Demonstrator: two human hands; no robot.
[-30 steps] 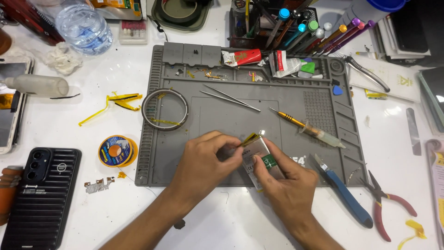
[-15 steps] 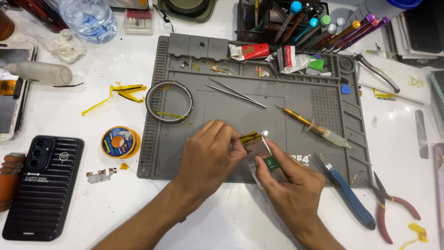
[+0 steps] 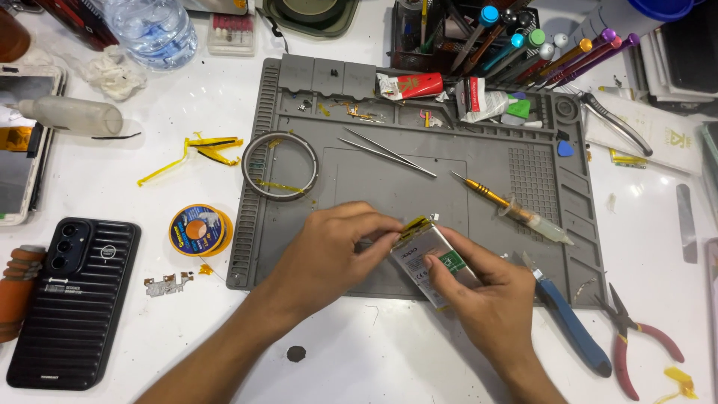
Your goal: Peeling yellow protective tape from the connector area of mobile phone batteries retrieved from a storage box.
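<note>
A flat silvery phone battery [image 3: 428,253] with a green label and yellow tape at its top end lies tilted on the grey work mat [image 3: 389,187]. My right hand [image 3: 486,299] grips its lower part, thumb pressed on the face. My left hand [image 3: 336,251] pinches the yellow tape at the battery's upper edge with its fingertips. Both hands meet near the mat's front edge.
Tweezers [image 3: 389,151], a yellow-handled screwdriver [image 3: 482,192], a syringe [image 3: 538,222] and a tape ring [image 3: 280,165] lie on the mat. A black phone [image 3: 75,299] and solder spool [image 3: 197,230] sit left. A blue-handled tool [image 3: 572,329] and red pliers [image 3: 636,337] lie right.
The view has shifted slightly. My left fingers have closed in on the yellow tape at the battery's top, and the battery has turned a little in my right hand.
</note>
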